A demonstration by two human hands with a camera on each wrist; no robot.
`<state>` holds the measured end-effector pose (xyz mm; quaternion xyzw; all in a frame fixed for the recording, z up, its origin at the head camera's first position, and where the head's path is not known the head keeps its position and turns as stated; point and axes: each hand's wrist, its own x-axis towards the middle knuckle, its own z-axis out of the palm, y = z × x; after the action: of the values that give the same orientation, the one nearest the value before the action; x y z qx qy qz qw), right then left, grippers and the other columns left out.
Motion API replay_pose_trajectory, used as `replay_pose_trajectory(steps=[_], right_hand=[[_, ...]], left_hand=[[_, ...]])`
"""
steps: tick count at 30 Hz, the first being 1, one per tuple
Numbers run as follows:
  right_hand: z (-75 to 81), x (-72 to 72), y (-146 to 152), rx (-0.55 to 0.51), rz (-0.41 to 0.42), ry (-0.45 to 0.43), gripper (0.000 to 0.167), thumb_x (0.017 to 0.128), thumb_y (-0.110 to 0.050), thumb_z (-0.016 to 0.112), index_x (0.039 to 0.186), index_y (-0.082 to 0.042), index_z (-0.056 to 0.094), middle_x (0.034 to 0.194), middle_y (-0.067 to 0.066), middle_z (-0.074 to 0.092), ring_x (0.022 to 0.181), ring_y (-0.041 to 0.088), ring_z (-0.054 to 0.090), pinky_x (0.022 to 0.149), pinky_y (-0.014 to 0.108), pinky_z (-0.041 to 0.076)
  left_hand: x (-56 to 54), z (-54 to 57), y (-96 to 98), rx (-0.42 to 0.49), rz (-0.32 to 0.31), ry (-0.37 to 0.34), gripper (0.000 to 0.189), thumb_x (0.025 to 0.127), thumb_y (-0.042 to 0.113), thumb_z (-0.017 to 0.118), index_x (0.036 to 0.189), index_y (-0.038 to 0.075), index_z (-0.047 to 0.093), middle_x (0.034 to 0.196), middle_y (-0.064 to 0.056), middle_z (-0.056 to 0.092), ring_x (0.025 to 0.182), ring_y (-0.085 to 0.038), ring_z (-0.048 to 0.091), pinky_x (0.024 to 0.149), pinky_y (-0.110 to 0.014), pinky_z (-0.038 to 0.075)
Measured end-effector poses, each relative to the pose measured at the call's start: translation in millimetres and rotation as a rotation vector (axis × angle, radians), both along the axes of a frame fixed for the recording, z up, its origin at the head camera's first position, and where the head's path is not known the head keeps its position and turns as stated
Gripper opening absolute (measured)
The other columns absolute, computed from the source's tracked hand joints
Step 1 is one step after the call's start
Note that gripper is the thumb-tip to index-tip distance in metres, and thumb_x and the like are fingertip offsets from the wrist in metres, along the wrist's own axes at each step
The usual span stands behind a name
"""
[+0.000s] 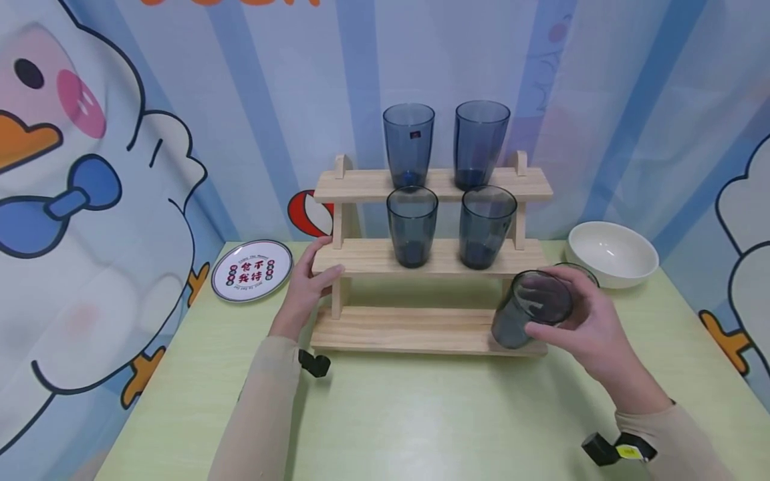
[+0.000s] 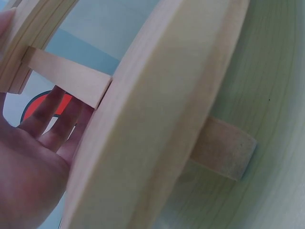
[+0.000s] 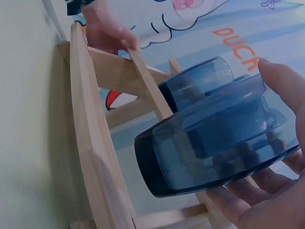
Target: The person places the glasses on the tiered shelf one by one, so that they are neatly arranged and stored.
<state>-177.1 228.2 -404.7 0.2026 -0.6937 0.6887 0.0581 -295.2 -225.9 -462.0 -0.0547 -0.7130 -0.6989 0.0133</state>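
A wooden three-tier display shelf [image 1: 397, 329] stands on the table. My left hand [image 1: 305, 290] grips the left end of its middle tier, the thumb at the front and fingers behind, as the left wrist view also shows. In my right hand [image 1: 592, 334] is a blue-grey drinking glass [image 1: 514, 321], tilted, over the right end of the bottom tier. Whether its base touches the wood I cannot tell. Two similar glasses [image 1: 411, 230] stand upright on the middle tier, and two more glasses [image 1: 409, 143] on the top tier.
A round plate [image 1: 251, 270] with red characters lies left of the shelf. At the right back sits a white bowl [image 1: 613, 254]. Another glass rim [image 1: 586, 272] shows partly behind my right hand. A duck-printed curtain [image 1: 271, 120] hangs behind the table [image 1: 409, 421].
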Motion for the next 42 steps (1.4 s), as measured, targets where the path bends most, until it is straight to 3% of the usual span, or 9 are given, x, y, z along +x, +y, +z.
replay_pose_trajectory(steps=[8,19,29,42], right_hand=[[-7.5,-11.5,-30,0.034,0.013,-0.023,0.075,0.08,0.018,0.079,0.147,-0.003,0.05,0.134,0.006,0.064,0.117,0.017,0.067,0.085,0.028,0.061],[-16.7,-24.8,-63,0.107,-0.006,-0.075,0.077,0.081,0.005,0.086,0.148,-0.01,0.052,0.131,0.003,0.063,0.108,0.014,0.067,0.071,0.026,0.059],[-22.4,-31.1,-93,0.103,0.039,-0.13,0.08,0.081,-0.002,0.089,0.151,-0.01,0.049,0.136,0.005,0.061,0.114,0.019,0.066,0.086,0.028,0.059],[-25.1,-37.7,-110,0.113,0.067,-0.13,0.077,0.082,-0.009,0.09,0.148,-0.018,0.053,0.139,0.006,0.062,0.12,0.024,0.063,0.093,0.029,0.057]], left_hand=[[0.0,-0.5,-0.3,-0.006,0.006,-0.001,0.06,0.1,0.019,0.072,0.154,0.03,0.047,0.166,0.001,0.033,0.109,-0.028,0.066,0.091,-0.042,0.058],[0.0,1.1,-1.1,-0.008,0.007,0.001,0.061,0.101,0.019,0.071,0.155,0.03,0.046,0.165,0.0,0.034,0.111,-0.029,0.066,0.098,-0.053,0.055],[0.3,-0.2,-0.5,0.002,0.001,0.005,0.06,0.1,0.018,0.072,0.154,0.029,0.047,0.166,0.003,0.031,0.107,-0.026,0.068,0.091,-0.041,0.059],[0.3,0.0,0.6,-0.004,0.008,-0.005,0.061,0.1,0.018,0.071,0.154,0.03,0.047,0.162,-0.003,0.039,0.117,-0.033,0.063,0.101,-0.059,0.052]])
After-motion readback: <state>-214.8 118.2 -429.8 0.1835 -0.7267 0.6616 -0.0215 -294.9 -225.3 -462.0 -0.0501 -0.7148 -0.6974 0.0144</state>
